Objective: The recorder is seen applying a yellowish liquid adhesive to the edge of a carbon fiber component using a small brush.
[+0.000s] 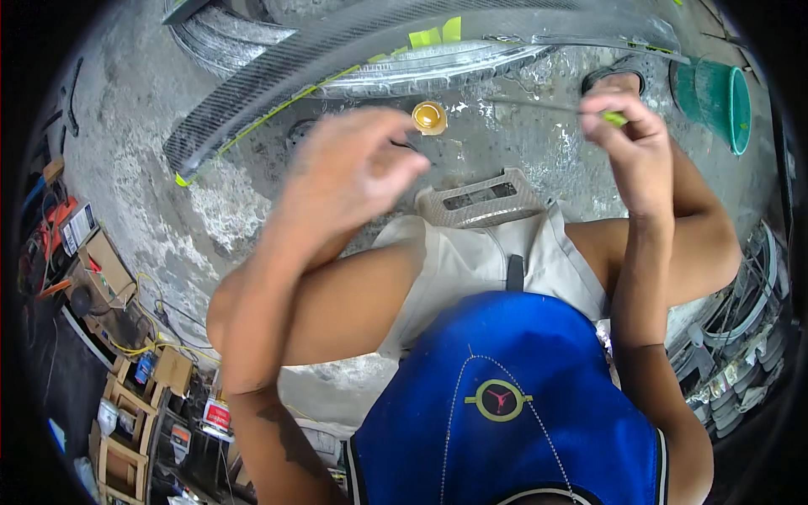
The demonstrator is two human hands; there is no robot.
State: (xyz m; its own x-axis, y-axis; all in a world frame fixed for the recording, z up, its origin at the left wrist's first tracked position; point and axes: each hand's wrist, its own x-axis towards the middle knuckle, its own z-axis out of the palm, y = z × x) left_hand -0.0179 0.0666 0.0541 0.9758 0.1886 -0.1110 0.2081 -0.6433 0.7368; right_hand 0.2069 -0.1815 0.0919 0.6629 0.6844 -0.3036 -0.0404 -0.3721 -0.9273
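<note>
My left hand [353, 167], blurred, is raised at centre left with its fingers curled; whether it holds anything is unclear. My right hand [625, 136] pinches a small piece of yellow-green tape [613, 118] between thumb and fingers. A thin, blurred line runs left from those fingers. In front of me a long, curved carbon-fibre panel [252, 76] rests over a tire [435, 68]. Yellow-green tape lines its lower edge, and several tabs [435, 35] stick to its face. A small round cup of amber liquid [429, 118] stands on the floor just right of my left hand.
A perforated plastic stool [483, 199] is beneath me. A green bucket [726, 104] lies tilted at upper right, near my foot in a dark clog [615, 76]. Boxes, cables [151, 347] and wooden frames [129, 435] crowd the left. More stacked parts lie at lower right.
</note>
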